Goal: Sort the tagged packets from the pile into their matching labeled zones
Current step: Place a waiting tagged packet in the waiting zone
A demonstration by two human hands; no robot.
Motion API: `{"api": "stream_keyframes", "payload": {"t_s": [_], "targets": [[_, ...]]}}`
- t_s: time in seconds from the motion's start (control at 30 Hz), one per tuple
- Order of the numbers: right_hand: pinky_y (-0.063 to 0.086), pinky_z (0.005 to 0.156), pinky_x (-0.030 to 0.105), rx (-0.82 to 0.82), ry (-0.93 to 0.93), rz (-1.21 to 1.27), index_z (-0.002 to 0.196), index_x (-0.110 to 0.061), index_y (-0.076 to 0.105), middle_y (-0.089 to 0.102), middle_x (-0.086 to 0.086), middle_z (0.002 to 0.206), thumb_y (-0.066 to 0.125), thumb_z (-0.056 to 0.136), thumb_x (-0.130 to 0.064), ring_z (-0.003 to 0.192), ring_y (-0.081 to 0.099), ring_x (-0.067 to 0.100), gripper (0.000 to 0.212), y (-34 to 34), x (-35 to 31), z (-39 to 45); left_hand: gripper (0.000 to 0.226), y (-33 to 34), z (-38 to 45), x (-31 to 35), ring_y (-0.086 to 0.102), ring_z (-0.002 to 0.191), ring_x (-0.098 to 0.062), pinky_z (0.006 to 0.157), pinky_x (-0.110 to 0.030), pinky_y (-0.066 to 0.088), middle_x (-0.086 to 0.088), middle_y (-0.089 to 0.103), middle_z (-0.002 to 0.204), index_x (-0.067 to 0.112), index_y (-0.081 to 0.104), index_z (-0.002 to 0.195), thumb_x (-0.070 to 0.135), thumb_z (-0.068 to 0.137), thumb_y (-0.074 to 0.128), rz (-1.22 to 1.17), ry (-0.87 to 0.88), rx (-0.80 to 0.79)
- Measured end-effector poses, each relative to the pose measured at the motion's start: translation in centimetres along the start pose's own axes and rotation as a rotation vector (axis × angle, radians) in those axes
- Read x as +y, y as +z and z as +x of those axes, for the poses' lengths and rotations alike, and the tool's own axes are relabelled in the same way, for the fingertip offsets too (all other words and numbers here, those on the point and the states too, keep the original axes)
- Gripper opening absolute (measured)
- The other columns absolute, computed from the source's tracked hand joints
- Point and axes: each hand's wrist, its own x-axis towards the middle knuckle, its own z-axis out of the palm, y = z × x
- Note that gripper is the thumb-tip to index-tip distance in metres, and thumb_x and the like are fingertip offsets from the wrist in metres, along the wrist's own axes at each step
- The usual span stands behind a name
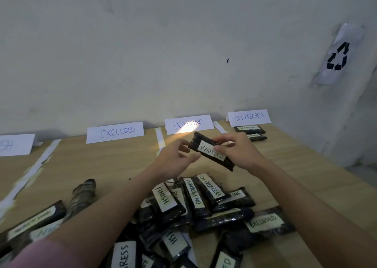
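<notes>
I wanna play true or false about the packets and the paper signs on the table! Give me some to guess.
1. The packet held up has a tag that says WAITING. True.
2. The right hand is holding that packet. True.
3. The EXCLUDED sign has packets lying in front of it. False: none lie there; the only sorted packets visible are by the ON PROGRESS sign.
4. The WAITING sign stands between the EXCLUDED and ON PROGRESS signs. True.
5. The left hand is digging in the pile. False: it is up beside the held packet.
</notes>
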Motion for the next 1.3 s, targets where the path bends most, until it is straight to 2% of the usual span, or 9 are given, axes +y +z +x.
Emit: {"api": "stream_keyframes", "payload": {"t_s": [0.1,0.27,0.4,0.47,0.53,0.83,1.0,1.13,1.3], "targets": [[0.049,0.078,0.024,-0.035,-0.131,-0.090,0.099,-0.025,0.071,0.066,-0.011,0.092,0.061,0.086,-0.005,0.091,0.062,0.014,0.026,0.6,-1.1,0.1,0.033,-0.5,-0.3,0.5,0.063,0.087,-0.010,0.067,-0.018,0.045,0.003,0.067,0.099,0.021,0.058,0.113,0.036,0.084,0.063,-0.089,0.027,0.056],[0.046,0.086,0.017,-0.005,-0.274,-0.229,0.119,-0.022,0.060,0.059,-0.005,0.105,0.070,0.080,-0.017,0.095,0.052,0.001,0.041,2.0,-1.4,-0.3,0.017,-1.8,-0.7,0.7,0.066,0.079,-0.006,0.060,-0.016,0.042,0.000,0.071,0.094,0.015,0.061,0.104,0.024,0.091,0.056,-0.195,-0.045,0.112],[0.035,0.098,0.036,0.068,-0.443,-0.558,0.122,-0.025,0.056,0.059,-0.009,0.117,0.073,0.075,-0.026,0.111,0.048,0.013,0.051,3.4,-1.0,-0.6,0.016,-2.7,-0.8,0.0,0.066,0.078,-0.005,0.062,-0.019,0.045,-0.002,0.071,0.096,0.013,0.060,0.103,0.024,0.092,0.055,-0.232,-0.109,0.104],[0.028,0.097,0.037,0.089,-0.492,-0.696,0.123,-0.023,0.055,0.057,-0.007,0.124,0.070,0.077,-0.027,0.119,0.044,0.018,0.048,3.9,-1.0,-0.4,0.018,-2.9,-0.6,-0.4,0.066,0.077,-0.004,0.062,-0.019,0.044,-0.003,0.071,0.097,0.012,0.060,0.104,0.024,0.092,0.055,-0.228,-0.133,0.093],[0.032,0.097,0.038,0.040,-0.530,-0.804,0.123,-0.019,0.054,0.056,-0.003,0.125,0.067,0.079,-0.029,0.118,0.045,0.020,0.047,4.4,-1.1,0.2,0.019,-3.0,-0.2,-0.9,0.066,0.080,-0.007,0.063,-0.020,0.044,-0.004,0.071,0.098,0.012,0.060,0.105,0.024,0.092,0.055,-0.223,-0.161,0.086],[0.050,0.081,0.036,-0.144,-0.385,-0.881,0.125,-0.017,0.048,0.051,0.001,0.121,0.055,0.083,-0.022,0.106,0.048,0.020,0.043,5.2,1.5,8.0,0.025,-3.5,4.7,-4.3,0.064,0.097,-0.021,0.079,-0.032,0.048,-0.006,0.069,0.099,0.013,0.054,0.107,0.028,0.087,0.060,-0.072,-0.268,0.006],[0.048,0.082,0.038,-0.238,-0.280,-0.918,0.122,-0.016,0.051,0.054,0.001,0.120,0.049,0.085,-0.018,0.102,0.052,0.023,0.037,5.7,4.3,13.6,0.024,-3.8,7.1,-6.5,0.064,0.094,-0.017,0.063,-0.020,0.043,-0.006,0.068,0.100,0.012,0.058,0.107,0.024,0.087,0.059,-0.007,-0.269,-0.048],[0.039,0.082,0.029,-0.297,-0.289,-0.898,0.129,-0.022,0.048,0.054,-0.003,0.127,0.048,0.089,-0.014,0.112,0.049,0.020,0.042,7.1,5.8,17.0,0.016,-3.6,8.5,-7.8,0.063,0.086,-0.013,0.059,-0.016,0.040,-0.005,0.069,0.097,0.014,0.062,0.100,0.022,0.086,0.060,0.044,-0.252,-0.057],[0.034,0.101,0.033,-0.360,-0.277,-0.910,0.138,-0.022,0.040,0.043,-0.003,0.142,0.047,0.091,-0.012,0.127,0.039,0.019,0.048,9.6,6.5,19.8,0.014,-3.9,10.0,-9.1,0.059,0.073,-0.006,0.049,-0.004,0.038,-0.003,0.068,0.092,0.014,0.063,0.098,0.020,0.086,0.060,0.068,-0.224,-0.046]]}}
